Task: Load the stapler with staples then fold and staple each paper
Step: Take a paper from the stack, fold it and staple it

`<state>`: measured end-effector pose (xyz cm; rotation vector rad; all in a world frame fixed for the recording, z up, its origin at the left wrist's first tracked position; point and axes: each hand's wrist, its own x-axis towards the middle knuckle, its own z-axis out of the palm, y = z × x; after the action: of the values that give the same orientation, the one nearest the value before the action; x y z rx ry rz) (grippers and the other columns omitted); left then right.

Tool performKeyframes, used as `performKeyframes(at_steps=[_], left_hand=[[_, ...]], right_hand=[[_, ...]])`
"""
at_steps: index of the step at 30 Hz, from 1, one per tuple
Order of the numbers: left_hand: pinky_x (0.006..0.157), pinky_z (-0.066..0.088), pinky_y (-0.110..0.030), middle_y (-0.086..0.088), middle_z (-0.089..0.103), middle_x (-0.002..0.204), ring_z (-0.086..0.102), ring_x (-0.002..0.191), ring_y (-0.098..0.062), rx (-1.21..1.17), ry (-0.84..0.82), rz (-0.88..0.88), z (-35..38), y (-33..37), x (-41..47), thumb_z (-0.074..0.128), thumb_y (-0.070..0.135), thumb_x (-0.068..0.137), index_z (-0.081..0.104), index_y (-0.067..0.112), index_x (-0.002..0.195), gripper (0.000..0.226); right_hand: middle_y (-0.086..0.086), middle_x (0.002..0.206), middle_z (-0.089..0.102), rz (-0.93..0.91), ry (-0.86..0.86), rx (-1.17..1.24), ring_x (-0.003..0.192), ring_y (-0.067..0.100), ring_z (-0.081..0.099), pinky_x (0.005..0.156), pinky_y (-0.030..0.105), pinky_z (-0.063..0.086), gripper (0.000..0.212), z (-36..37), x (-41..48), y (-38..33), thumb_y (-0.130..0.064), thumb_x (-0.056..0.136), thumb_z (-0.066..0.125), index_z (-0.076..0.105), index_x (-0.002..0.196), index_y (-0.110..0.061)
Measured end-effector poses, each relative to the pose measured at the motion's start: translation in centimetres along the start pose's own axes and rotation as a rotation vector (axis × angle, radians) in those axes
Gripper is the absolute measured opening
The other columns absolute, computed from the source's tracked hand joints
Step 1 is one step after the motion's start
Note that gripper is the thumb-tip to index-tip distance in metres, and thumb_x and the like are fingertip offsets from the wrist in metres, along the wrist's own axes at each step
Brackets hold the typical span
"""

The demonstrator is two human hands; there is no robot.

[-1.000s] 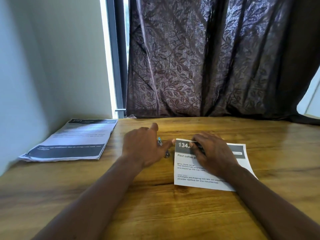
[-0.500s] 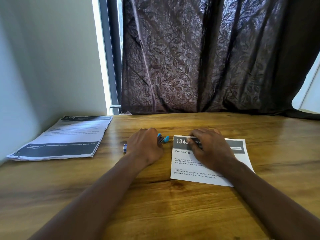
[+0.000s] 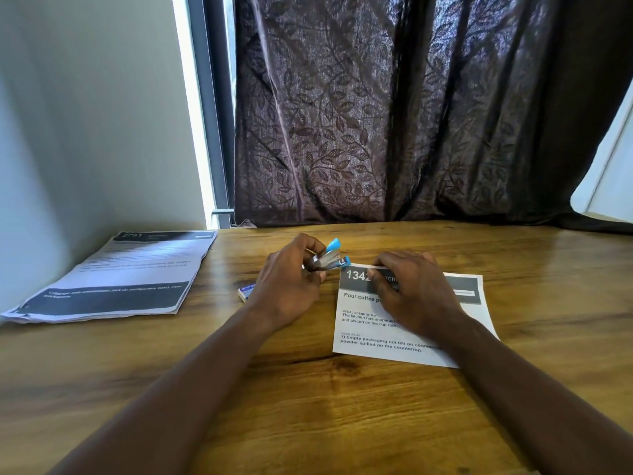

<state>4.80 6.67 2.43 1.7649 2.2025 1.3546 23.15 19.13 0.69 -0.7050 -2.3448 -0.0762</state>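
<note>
My left hand (image 3: pixel 289 286) grips a small blue and silver stapler (image 3: pixel 328 258), lifted a little off the wooden table (image 3: pixel 308 406), its blue tips pointing right at the top left corner of a folded printed paper (image 3: pixel 404 334). My right hand (image 3: pixel 407 289) lies flat on that paper, fingers pressing its top edge. A small blue and white staple box (image 3: pixel 246 292) lies on the table just left of my left hand, partly hidden by it.
A stack of printed papers (image 3: pixel 120 279) lies at the far left by the wall (image 3: pixel 85 132). A dark patterned curtain (image 3: pixel 394 114) hangs behind the table's far edge.
My left hand closed on the stapler, lifted it off the table and turned its blue end toward the paper. The right hand stayed pressing the folded paper.
</note>
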Motion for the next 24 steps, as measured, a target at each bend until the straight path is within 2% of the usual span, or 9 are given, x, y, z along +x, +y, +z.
performKeyframes(at_steps=[2, 6, 8, 13, 18, 20, 22, 24], left_hand=[[0.070, 0.038, -0.010, 0.013, 0.066, 0.099, 0.058, 0.088, 0.001, 0.032, 0.011, 0.023, -0.1, -0.2, 0.1, 0.072, 0.008, 0.088, 0.062, 0.026, 0.106, 0.028], [0.081, 0.041, -0.025, 0.006, 0.062, 0.107, 0.056, 0.099, -0.011, 0.093, -0.016, 0.034, -0.2, -0.9, 0.2, 0.068, 0.010, 0.093, 0.062, 0.024, 0.113, 0.025], [0.081, 0.039, -0.026, 0.005, 0.060, 0.106, 0.055, 0.099, -0.013, 0.115, -0.040, 0.047, -0.2, -1.0, 0.2, 0.066, 0.008, 0.093, 0.061, 0.023, 0.112, 0.025], [0.072, 0.038, -0.018, 0.006, 0.065, 0.101, 0.058, 0.096, -0.012, 0.129, -0.093, 0.054, -0.4, -1.2, 0.2, 0.066, 0.002, 0.086, 0.060, 0.024, 0.104, 0.029], [0.061, 0.039, -0.009, 0.015, 0.070, 0.088, 0.061, 0.081, 0.001, 0.019, -0.081, 0.022, -0.8, -1.1, 0.3, 0.075, 0.027, 0.088, 0.064, 0.031, 0.097, 0.015], [0.066, 0.045, -0.017, 0.015, 0.073, 0.089, 0.064, 0.083, -0.001, -0.062, -0.121, 0.000, -0.7, -1.2, 0.4, 0.074, 0.038, 0.089, 0.066, 0.031, 0.096, 0.012], [0.077, 0.054, -0.034, 0.014, 0.075, 0.093, 0.066, 0.090, -0.006, -0.110, -0.153, -0.015, -0.6, -1.4, 0.5, 0.072, 0.049, 0.086, 0.069, 0.032, 0.096, 0.021], [0.086, 0.056, -0.042, 0.013, 0.075, 0.097, 0.066, 0.095, -0.009, -0.137, -0.181, -0.029, -0.5, -1.7, 0.6, 0.072, 0.056, 0.082, 0.070, 0.033, 0.098, 0.028]], right_hand=[[-0.011, 0.088, 0.065, 0.009, 0.010, 0.009, 0.087, 0.015, 0.058, 0.084, 0.038, 0.036, 0.014, 0.0, 0.0, 0.1, -0.037, 0.097, 0.054, 0.060, 0.090, -0.026], [-0.012, 0.090, 0.067, 0.015, 0.006, 0.010, 0.089, 0.014, 0.059, 0.087, 0.040, 0.038, 0.016, 0.1, 0.1, 0.2, -0.039, 0.097, 0.053, 0.062, 0.092, -0.026], [-0.011, 0.090, 0.067, 0.012, 0.015, 0.017, 0.089, 0.015, 0.059, 0.087, 0.041, 0.038, 0.016, 0.1, 0.1, 0.2, -0.038, 0.096, 0.053, 0.061, 0.090, -0.025], [-0.011, 0.088, 0.066, 0.010, 0.022, 0.036, 0.087, 0.016, 0.058, 0.087, 0.041, 0.038, 0.017, 0.0, 0.2, 0.1, -0.040, 0.095, 0.050, 0.058, 0.087, -0.027], [-0.010, 0.089, 0.067, -0.003, 0.026, 0.021, 0.087, 0.016, 0.059, 0.086, 0.040, 0.038, 0.020, 0.1, 0.1, -0.1, -0.042, 0.094, 0.048, 0.059, 0.089, -0.027], [-0.010, 0.089, 0.066, -0.015, 0.024, 0.007, 0.087, 0.015, 0.058, 0.086, 0.039, 0.037, 0.021, 0.0, 0.2, -0.2, -0.042, 0.094, 0.047, 0.060, 0.090, -0.026], [-0.010, 0.088, 0.066, -0.026, 0.028, -0.004, 0.087, 0.016, 0.058, 0.084, 0.038, 0.036, 0.020, -0.1, 0.2, -0.3, -0.041, 0.094, 0.048, 0.060, 0.090, -0.026], [-0.009, 0.088, 0.066, -0.031, 0.031, -0.012, 0.087, 0.016, 0.059, 0.083, 0.037, 0.035, 0.019, -0.2, 0.1, -0.4, -0.041, 0.094, 0.048, 0.059, 0.090, -0.026]])
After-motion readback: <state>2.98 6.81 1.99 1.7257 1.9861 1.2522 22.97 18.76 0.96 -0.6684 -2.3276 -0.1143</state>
